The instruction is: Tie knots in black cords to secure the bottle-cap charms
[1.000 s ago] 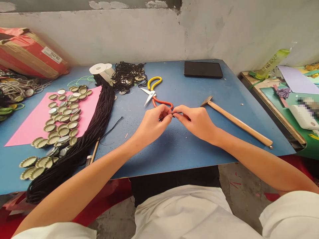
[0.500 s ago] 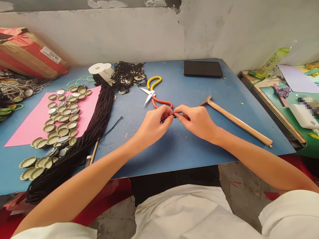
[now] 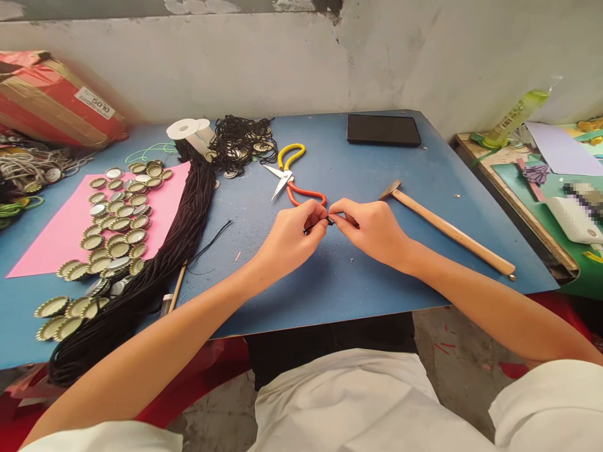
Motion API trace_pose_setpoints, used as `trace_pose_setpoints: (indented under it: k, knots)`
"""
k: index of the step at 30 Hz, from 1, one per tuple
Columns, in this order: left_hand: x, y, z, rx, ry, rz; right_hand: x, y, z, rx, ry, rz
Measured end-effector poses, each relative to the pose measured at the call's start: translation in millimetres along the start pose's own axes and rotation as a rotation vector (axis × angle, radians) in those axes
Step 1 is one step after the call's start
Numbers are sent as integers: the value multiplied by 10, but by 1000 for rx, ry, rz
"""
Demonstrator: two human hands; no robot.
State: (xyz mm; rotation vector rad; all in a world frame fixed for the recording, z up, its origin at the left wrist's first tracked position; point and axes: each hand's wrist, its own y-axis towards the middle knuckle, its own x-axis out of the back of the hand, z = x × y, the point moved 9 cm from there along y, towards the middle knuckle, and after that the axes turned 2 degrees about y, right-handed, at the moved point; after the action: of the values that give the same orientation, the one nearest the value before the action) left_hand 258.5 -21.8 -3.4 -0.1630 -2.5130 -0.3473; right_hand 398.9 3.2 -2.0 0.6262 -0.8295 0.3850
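My left hand (image 3: 291, 235) and my right hand (image 3: 370, 227) meet fingertip to fingertip over the middle of the blue table (image 3: 330, 289). Both pinch a thin black cord (image 3: 316, 224), a short piece of which shows between the fingers. Whether anything else sits in the pinch is hidden. Just behind the hands lie scissors (image 3: 288, 176) with one yellow and one orange handle. A wooden-handled hammer (image 3: 450, 231) lies to the right of my right hand.
A long bundle of black cords (image 3: 160, 263) runs down the left. Several bottle caps (image 3: 117, 220) lie on a pink sheet (image 3: 56, 238). A white spool (image 3: 188, 130), a tangle of cord with caps (image 3: 242, 143), a black tablet (image 3: 383, 130) and a red box (image 3: 51, 97) stand at the back. A cluttered side table (image 3: 541, 163) is on the right.
The hands stay pinched together on the cord, with only slight finger shifts. Nothing else has moved.
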Motion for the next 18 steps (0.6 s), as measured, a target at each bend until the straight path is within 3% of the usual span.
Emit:
trace_pose_setpoints:
  k: [11, 18]
  knots:
    - [31, 7, 28, 48, -42, -10, -28, 1, -1, 20, -49, 36]
    - [56, 7, 14, 3, -10, -53, -1, 3, 19, 11, 129, 20]
